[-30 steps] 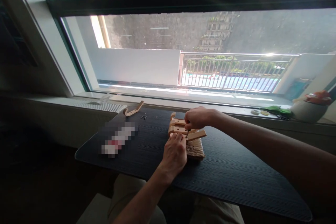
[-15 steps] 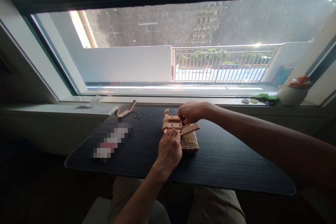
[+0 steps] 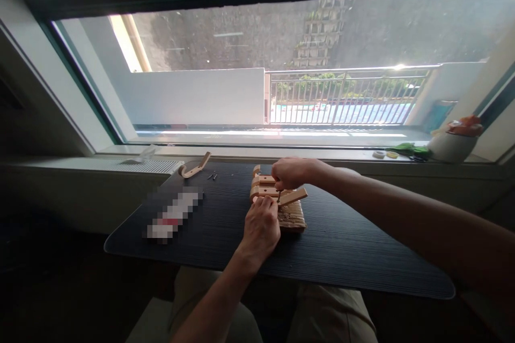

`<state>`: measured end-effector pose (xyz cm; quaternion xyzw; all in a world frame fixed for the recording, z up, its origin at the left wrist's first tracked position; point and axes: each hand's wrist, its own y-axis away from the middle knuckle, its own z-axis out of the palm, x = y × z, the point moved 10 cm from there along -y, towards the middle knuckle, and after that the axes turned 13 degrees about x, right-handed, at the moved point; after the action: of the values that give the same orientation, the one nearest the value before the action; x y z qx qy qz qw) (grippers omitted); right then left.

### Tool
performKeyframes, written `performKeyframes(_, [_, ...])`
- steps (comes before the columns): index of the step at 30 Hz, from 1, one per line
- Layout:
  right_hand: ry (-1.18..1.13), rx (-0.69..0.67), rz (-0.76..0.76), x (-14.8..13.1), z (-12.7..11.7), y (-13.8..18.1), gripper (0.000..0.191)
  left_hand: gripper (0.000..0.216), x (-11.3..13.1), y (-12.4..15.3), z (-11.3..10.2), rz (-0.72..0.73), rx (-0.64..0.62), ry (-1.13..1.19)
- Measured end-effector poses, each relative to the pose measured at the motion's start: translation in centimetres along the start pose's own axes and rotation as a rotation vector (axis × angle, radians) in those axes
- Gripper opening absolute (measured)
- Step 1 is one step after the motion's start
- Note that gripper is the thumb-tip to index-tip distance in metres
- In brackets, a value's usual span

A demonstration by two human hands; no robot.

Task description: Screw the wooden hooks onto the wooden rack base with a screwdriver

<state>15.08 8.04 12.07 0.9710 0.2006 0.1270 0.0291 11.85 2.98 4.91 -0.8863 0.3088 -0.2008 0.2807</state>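
The black wood-grain tabletop (image 3: pixel 362 257) stretches in front of me. Near its middle, a cluster of pale wooden hook pieces (image 3: pixel 263 192) rests on a brown woven mat (image 3: pixel 293 221). My left hand (image 3: pixel 260 228) lies on their near edge, knuckles up; I cannot tell whether its fingers grip. My right hand (image 3: pixel 290 172) pinches a small dark tool (image 3: pixel 278 197) upright against one piece. A loose curved wooden hook (image 3: pixel 195 166) and tiny dark screws (image 3: pixel 212 176) lie well apart at the far left.

Left hand (image 3: pixel 260 228) palm-down — right hand (image 3: pixel 290 173) in pinch grip
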Motion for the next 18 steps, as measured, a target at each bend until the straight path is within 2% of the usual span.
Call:
performKeyframes(5, [-0.008, -0.054, 0.03, 0.9, 0.1, 0.6, 0.03, 0.025, -0.1, 0.2, 0.1, -0.011, -0.009, -0.004])
performKeyframes(8, [-0.033, -0.02, -0.005, 0.5, -0.2, 0.8, 0.029, 0.026, -0.1, 0.1, 0.1, -0.001, 0.0, -0.017])
performKeyframes(12, [-0.002, 0.038, 0.04, 0.9, -0.5, 0.6, 0.029, 0.025, 0.0, 0.0, 0.1, -0.005, -0.007, -0.014])
performKeyframes(15, [0.007, 0.007, 0.07, 1.3, -0.4, 0.6, 0.033, 0.025, -0.1, 0.1, 0.1, -0.011, -0.011, -0.003])
performKeyframes(18, [-0.029, -0.025, 0.016, 0.8, -0.2, 0.6, 0.03, 0.025, 0.0, 0.1, 0.1, -0.007, -0.01, -0.001])
